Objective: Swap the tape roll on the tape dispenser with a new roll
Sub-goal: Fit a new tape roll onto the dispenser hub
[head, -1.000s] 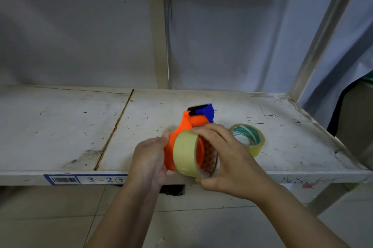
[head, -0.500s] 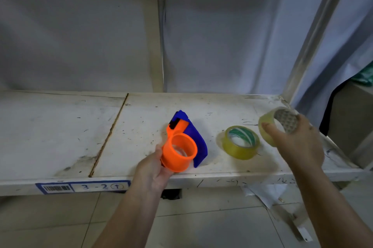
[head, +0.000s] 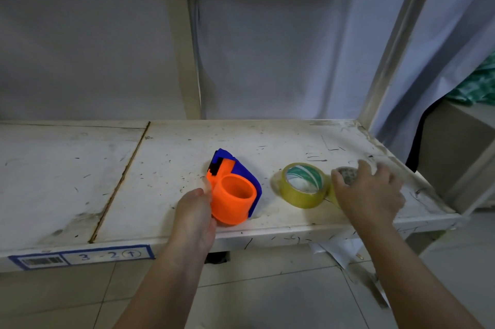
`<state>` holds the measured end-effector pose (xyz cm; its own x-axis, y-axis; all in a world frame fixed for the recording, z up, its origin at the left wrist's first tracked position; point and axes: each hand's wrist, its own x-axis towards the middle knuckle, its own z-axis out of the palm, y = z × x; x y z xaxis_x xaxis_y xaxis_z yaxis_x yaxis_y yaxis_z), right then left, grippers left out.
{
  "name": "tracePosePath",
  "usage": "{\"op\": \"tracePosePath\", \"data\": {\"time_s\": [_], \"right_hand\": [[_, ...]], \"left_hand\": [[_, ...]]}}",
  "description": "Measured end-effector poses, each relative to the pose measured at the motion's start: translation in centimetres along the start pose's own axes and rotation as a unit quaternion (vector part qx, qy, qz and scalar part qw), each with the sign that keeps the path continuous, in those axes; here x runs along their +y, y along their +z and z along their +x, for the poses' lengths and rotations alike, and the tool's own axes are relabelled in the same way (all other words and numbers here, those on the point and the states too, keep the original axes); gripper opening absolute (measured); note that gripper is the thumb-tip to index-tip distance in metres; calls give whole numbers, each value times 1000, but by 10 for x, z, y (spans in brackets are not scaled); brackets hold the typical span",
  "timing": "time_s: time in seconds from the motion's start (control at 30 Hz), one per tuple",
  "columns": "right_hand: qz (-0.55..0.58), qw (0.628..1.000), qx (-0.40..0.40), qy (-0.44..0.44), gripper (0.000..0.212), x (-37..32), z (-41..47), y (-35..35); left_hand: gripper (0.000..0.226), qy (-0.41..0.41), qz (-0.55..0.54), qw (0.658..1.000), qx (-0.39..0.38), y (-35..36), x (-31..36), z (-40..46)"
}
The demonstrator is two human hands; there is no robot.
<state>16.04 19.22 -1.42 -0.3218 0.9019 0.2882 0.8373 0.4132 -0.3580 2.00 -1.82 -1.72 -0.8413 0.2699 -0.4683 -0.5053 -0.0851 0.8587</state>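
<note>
Left hand (head: 194, 217) around orange dispenser (head: 232, 198)

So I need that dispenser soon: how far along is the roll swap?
Done: the dispenser's orange hub is bare, steadied by the left hand. In hand: the right hand is setting the old roll on the shelf. Left: fit the new roll beside it onto the hub.

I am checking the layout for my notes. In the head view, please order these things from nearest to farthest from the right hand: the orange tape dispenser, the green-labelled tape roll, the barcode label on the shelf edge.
1. Green-labelled tape roll, just left of the right hand.
2. Orange tape dispenser, mid-shelf, held by the left hand.
3. Barcode label, far left on the shelf's front edge.
</note>
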Motion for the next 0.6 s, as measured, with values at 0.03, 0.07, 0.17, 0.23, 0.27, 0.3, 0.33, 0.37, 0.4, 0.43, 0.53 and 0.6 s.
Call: {"op": "tracePosePath", "data": {"time_s": [0.03, 0.07, 0.17, 0.23, 0.27, 0.3, 0.33, 0.37, 0.4, 0.43, 0.53, 0.6], "right_hand": [[20, 997, 36, -71, 57, -6, -3, 0], [28, 987, 48, -153, 49, -12, -8, 0], [-44, 949, -12, -311, 43, -23, -22, 8], [-104, 938, -79, -322, 36, -22, -26, 16], [-115, 937, -99, -313, 32, -20, -26, 18], [-101, 941, -109, -303, 28, -18, -26, 20], [-59, 948, -112, -291, 24, -19, -25, 20], [17, 955, -118, -270, 18, -19, -25, 18], [121, 951, -149, -242, 12, -20, -23, 15], [239, 925, -200, -215, 6, -22, -23, 10], [463, 798, -327, -205, 10, -30, -28, -10], [501, 742, -376, -238, 15, -37, -38, -23]], "left_hand": [[51, 11, 29, 999, 17, 0, -1, 1], [50, 22, 54, 998, 36, 0, -1, 2], [46, 38, 93, 992, 76, 2, 1, -4], [45, 53, 113, 988, 85, 3, 3, -10], [46, 63, 123, 986, 89, 2, 5, -14], [46, 74, 131, 984, 91, 1, 6, -18], [46, 87, 141, 982, 94, 0, 7, -21], [46, 110, 156, 977, 97, -1, 9, -25], [44, 142, 171, 970, 97, -3, 11, -28], [39, 181, 181, 962, 93, -4, 13, -32], [23, 273, 171, 946, 19, -4, 22, -50], [32, 303, 186, 934, -32, -1, 28, -63]]}}
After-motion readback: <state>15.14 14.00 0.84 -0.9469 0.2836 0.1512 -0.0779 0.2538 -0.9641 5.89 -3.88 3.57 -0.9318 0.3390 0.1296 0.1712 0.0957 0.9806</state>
